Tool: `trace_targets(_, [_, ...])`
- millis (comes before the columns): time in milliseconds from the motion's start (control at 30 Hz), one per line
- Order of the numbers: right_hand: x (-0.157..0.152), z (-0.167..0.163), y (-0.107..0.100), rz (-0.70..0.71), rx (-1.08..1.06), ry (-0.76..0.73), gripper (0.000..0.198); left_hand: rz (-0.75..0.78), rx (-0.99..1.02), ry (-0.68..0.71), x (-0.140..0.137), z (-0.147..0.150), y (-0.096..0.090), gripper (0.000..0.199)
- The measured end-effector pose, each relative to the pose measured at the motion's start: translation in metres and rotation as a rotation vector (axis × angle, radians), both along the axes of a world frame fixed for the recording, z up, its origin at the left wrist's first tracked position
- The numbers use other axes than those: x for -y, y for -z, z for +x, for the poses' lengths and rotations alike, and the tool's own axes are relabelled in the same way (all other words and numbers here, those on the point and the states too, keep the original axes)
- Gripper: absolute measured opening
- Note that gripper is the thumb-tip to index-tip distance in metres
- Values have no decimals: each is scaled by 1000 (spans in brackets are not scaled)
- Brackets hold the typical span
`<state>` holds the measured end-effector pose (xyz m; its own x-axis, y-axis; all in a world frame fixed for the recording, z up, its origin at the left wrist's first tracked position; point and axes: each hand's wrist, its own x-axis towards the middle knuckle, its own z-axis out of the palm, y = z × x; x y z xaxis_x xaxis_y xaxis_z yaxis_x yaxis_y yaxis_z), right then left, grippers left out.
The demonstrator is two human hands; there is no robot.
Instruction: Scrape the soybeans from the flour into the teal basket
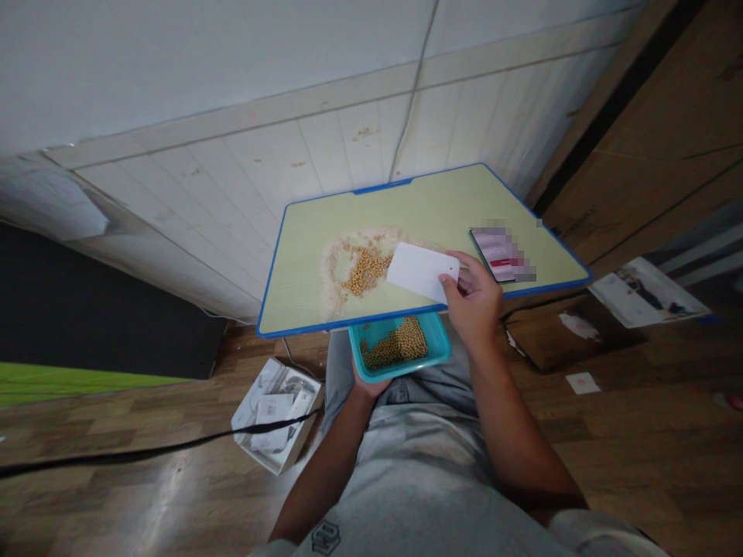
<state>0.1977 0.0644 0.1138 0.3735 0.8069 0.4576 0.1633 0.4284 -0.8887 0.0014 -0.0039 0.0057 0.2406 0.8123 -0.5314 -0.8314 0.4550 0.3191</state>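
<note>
Between the thumb and fingers of my right hand [471,298] is a flat white plastic scraper [421,272] with a small hole near its corner. Its far edge lies beside a pile of golden beans [364,271], around which pale grains [332,280] are scattered on the tabletop. My left hand [371,384] supports a turquoise tray [439,357] from below, just under the table's near edge. Golden beans [411,338] are heaped in the tray, mostly on its right. Most of my left fingers are hidden beneath it.
The yellow-green table [441,193] has a blue rim and stands against a white panelled wall. A phone [498,255] lies at its right side. On the floor, an open white box [277,418] sits to the left and a cardboard box [557,329] to the right. A black strap [174,447] crosses the lower left.
</note>
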Motion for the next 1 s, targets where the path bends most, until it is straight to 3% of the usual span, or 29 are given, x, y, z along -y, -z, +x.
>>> trace_targets(267, [-3, 0, -4, 13, -7, 34, 36, 30, 27, 51, 1, 1, -5, 72])
trace_targets(500, [-16, 2, -15, 83, -33, 78, 35, -157, -83, -36, 2, 0, 1, 69])
trace_targets(767, [-37, 6, -23, 110, 90, 78, 39, -71, -69, -18, 3, -4, 8, 68])
trace_targets(1000, [-37, 7, -27, 90, 122, 39, 38, -140, -34, -45, 3, -4, 5, 70])
